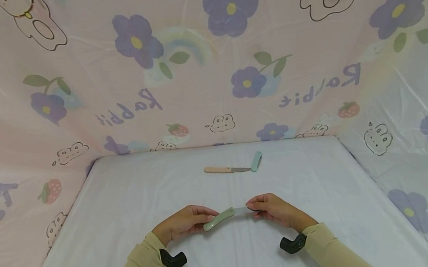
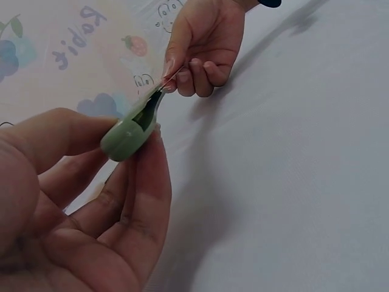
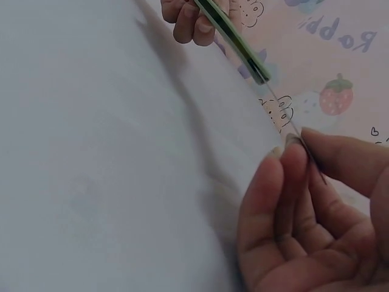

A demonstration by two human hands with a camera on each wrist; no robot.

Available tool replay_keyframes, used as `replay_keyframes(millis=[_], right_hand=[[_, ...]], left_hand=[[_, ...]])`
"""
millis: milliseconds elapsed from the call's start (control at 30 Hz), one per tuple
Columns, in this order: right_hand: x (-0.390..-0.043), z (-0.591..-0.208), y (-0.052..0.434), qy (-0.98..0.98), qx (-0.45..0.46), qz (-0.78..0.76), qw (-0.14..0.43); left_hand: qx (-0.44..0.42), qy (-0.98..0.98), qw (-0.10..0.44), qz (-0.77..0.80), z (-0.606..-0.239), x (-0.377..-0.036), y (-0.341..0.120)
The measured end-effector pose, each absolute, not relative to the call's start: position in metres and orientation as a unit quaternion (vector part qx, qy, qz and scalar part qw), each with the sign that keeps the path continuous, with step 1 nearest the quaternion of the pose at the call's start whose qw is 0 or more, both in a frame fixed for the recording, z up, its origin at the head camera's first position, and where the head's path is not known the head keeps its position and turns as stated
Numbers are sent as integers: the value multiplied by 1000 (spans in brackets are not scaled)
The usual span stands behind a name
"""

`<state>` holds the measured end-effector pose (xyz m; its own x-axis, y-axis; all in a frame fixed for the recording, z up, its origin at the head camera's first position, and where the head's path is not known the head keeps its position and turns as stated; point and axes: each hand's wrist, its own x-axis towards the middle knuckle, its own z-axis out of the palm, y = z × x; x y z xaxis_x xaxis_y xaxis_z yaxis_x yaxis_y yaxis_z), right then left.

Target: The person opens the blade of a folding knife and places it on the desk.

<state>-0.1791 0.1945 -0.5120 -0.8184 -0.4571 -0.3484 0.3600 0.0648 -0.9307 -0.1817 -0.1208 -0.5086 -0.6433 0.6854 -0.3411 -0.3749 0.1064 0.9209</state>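
From the head view, both hands sit low over the white worktop (image 1: pixel 133 191), with the left hand (image 1: pixel 184 222) wrapped round the sage green handle (image 1: pixel 219 219) of a small knife and the right hand (image 1: pixel 272 208) pinching the thin blade end (image 1: pixel 241 210), so the knife hangs level between them just above the surface, probably held at both ends to keep it steady. Further back lie a second knife with a tan handle (image 1: pixel 226 169) and a pale green sheath (image 1: pixel 256 161) touching its tip, both well apart from the hands. The left wrist view gives what the head cam can't: the butt of the green handle (image 2: pixel 124 139) squeezed between thumb and fingers, and a dark slot along its edge, so it looks like a folding type. The right wrist view shows the blade (image 3: pixel 298 135) edge-on, very thin, clamped between thumb and fingertips (image 3: pixel 285 164), with the other fingers loose. Can't tell from any view whether the edge faces up or down.
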Motion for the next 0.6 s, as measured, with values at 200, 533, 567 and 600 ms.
replay_keyframes(millis=[200,533,567,600], right_hand=[[-179,-513,195,664,-38,-681,305],[-178,-514,194,664,-37,-679,311],[-177,-514,194,664,-38,-679,312],[-177,-513,194,664,-38,-678,312]], left_hand=[[142,624,416,645,-509,-181,-122],[157,621,438,631,-506,-179,-122],[158,621,439,630,-506,-179,-122],[157,620,441,630,-506,-179,-122]])
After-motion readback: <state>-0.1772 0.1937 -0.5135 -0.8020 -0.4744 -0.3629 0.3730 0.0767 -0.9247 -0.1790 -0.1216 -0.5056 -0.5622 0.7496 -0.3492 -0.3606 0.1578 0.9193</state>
